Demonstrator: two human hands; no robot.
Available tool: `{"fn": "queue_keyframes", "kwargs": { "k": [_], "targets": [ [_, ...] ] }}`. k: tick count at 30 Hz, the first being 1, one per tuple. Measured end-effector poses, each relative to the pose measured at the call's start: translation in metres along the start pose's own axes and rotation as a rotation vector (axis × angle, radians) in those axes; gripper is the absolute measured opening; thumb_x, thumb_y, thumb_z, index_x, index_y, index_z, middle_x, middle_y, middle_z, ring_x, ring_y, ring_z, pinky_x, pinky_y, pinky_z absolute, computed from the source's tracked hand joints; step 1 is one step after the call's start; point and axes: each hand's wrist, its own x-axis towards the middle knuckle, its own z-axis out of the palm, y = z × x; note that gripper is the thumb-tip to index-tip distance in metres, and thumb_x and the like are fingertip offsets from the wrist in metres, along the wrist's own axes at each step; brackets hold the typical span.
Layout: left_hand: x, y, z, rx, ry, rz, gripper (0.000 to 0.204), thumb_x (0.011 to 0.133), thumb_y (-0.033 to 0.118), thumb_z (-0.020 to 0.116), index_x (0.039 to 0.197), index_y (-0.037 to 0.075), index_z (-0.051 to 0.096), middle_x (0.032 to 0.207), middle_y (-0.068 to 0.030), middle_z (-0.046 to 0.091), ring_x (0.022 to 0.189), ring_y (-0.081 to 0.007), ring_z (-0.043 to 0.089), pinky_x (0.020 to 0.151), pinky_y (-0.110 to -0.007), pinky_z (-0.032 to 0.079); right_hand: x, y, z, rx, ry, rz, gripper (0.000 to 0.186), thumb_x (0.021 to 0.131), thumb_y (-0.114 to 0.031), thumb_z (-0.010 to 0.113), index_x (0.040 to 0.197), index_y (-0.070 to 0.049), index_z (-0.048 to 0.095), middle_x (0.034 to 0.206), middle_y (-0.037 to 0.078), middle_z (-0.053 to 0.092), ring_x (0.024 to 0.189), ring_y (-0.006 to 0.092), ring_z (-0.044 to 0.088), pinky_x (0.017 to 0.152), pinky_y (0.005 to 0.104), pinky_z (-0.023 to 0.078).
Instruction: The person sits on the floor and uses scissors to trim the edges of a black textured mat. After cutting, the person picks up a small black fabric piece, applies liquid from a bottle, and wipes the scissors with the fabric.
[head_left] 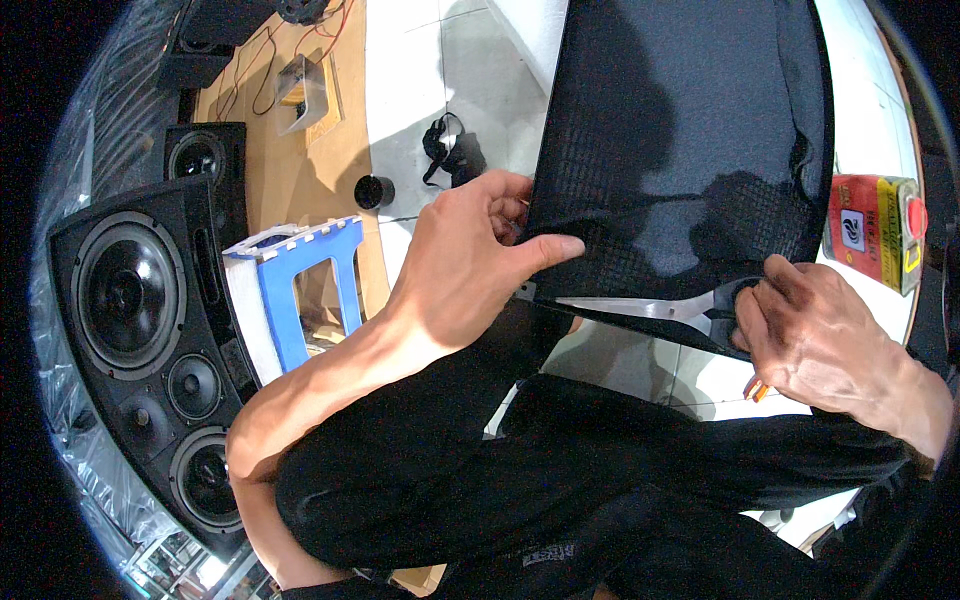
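Observation:
A long panel covered in black fabric [680, 120] lies ahead of me. The fabric is patterned like mesh near its close end. My left hand [465, 255] grips the left edge by its near corner, thumb on top and the other fingers curled at the side, partly hidden. In my right hand [815, 325] is a pair of scissors [650, 308] with dark handles. The blades point left along the near edge of the fabric, toward my left thumb. Whether they are parted around the cloth I cannot tell. A small orange-tipped thing [757, 389] shows below my right hand.
Right of the panel stands a red and yellow can [872, 232] with a red cap. A blue and white stool [300, 290] is at left, beside a large black loudspeaker [150, 340]. A black cup [374, 191], a black strap [445, 150] and a clear tub [302, 95] lie farther off.

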Motion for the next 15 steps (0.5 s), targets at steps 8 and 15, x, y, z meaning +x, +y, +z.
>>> {"fn": "queue_keyframes", "kwargs": {
  "k": [8,15],
  "targets": [
    [0.005,-0.006,0.003,-0.048,0.059,0.030,0.034,0.084,0.008,0.070,0.112,-0.008,0.059,0.089,-0.0059,0.068,0.077,-0.0081,0.058,0.069,-0.023,0.045,-0.008,0.008,0.004,0.063,0.198,0.073,0.018,0.070,-0.015,0.068,0.065,-0.003,0.054,0.060,0.007,0.053,0.067,0.0233,0.059,0.050,0.0338,0.050],
    [0.004,-0.005,0.005,-0.015,0.089,0.051,0.032,0.085,0.011,0.067,0.108,-0.010,0.062,0.088,-0.0151,0.070,0.078,-0.0159,0.064,0.074,-0.029,0.050,0.016,0.007,0.003,0.041,0.133,-0.015,0.015,0.069,-0.014,0.064,0.065,-0.002,0.056,0.061,0.006,0.055,0.068,0.0217,0.060,0.051,0.0337,0.050]
  ]
}}
